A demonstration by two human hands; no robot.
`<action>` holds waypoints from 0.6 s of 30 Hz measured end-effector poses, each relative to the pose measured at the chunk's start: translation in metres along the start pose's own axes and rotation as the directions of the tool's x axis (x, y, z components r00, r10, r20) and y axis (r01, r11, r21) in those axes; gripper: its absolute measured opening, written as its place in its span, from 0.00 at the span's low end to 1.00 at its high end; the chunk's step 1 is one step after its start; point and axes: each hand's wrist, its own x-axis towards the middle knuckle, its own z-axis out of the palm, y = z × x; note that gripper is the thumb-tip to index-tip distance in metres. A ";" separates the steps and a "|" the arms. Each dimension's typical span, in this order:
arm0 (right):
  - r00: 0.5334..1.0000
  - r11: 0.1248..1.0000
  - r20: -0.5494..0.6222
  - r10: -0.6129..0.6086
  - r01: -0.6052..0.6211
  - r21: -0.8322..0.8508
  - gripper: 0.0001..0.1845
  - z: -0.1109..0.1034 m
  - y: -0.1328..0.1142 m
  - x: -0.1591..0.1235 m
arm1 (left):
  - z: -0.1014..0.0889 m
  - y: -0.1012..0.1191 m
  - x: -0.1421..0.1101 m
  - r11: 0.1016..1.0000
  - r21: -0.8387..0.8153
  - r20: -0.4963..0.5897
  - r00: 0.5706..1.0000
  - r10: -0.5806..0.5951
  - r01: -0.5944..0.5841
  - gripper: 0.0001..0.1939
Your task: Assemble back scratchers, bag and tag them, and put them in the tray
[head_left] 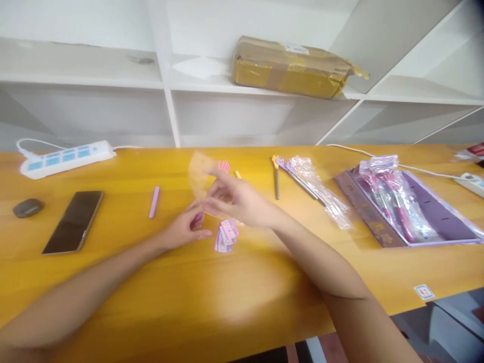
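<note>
left hand (184,228) and right hand (245,200) together; right pinches clear film (197,174), left's grip unclear. likely film handling; next needs light grip.

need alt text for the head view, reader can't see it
A person's left hand and right hand appear to handle a blurred translucent film over a wooden table, near pink-purple cards. A phone lies at left, an open purple box at right.
</note>
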 end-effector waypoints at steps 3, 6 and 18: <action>0.994 0.994 0.076 -0.075 0.068 0.091 0.26 0.017 0.019 0.010 | 0.007 -0.003 0.002 0.994 -0.096 -0.099 0.993 -0.068 0.059 0.27; 0.998 0.981 0.037 -0.046 0.039 0.190 0.16 0.014 0.035 0.018 | 0.007 -0.003 0.006 0.983 -0.181 -0.179 0.981 -0.076 0.043 0.18; 0.972 0.888 -0.019 0.235 -0.206 0.411 0.29 0.027 0.072 0.038 | -0.001 -0.005 0.005 0.990 -0.137 -0.144 0.989 -0.045 0.025 0.13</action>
